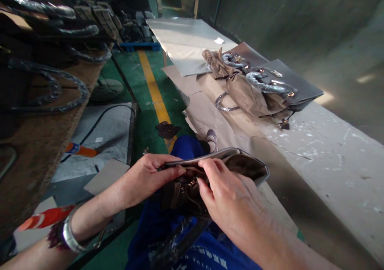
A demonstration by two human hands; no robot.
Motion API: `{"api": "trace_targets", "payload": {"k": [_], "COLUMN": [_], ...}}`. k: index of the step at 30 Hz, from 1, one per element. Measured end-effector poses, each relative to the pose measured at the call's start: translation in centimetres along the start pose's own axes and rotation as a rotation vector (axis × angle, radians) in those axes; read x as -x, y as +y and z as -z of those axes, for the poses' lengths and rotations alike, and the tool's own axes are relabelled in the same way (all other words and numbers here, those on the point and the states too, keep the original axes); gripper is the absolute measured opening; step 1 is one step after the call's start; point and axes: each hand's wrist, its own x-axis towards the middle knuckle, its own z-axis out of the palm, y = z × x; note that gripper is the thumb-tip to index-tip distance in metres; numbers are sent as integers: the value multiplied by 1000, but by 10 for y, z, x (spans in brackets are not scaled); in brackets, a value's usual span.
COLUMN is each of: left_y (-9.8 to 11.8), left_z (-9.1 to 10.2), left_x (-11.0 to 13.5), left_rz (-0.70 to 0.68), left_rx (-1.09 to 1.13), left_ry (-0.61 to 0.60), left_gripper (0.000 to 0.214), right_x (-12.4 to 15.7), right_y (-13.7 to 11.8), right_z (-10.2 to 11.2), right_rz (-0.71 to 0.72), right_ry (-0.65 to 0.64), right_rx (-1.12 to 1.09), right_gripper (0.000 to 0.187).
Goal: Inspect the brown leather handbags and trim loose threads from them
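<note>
A dark brown handbag (186, 200) rests on my lap with its mouth tilted up toward me. My left hand (156, 170) pinches the left end of the bag's rim, thumb on the inner edge and fingers behind it. With its fingers curled at the opening, my right hand (223, 184) grips the edge near the middle. Small gold-coloured hardware (192, 182) shows between the two hands. The right end of the bag gapes, showing a brown lining (243, 167). A plastic-wrapped handle (183, 238) hangs down over my blue apron (216, 254).
On the right table (339, 162), grey bags (288, 82) with wrapped handles lie beside crumpled brown bags (246, 92). At left, a workbench (69, 142) carries more wrapped handles (81, 90). Orange-handled tools (84, 150) lie below its edge. A dark scrap (167, 130) is on the green floor.
</note>
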Motion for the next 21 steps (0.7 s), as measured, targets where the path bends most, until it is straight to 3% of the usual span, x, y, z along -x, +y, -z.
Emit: {"api": "trace_targets", "payload": {"k": [3,10,21], "left_y": [-1,-1,-1], "left_z": [1,3,1], "left_x": [-1,-1,1], "left_rz": [7,19,65], "left_rx": [1,42,73], "left_ry": [9,-48,-49], "left_gripper": [22,21,25], "right_x": [-5,-12,-17], "right_y": [5,14,13], "right_z": [2,-6,-10], "right_rz": [7,-52,-119], "right_ry": [-43,-43,28], "right_rx": [-50,-239,-104], "right_gripper": [5,24,27]}}
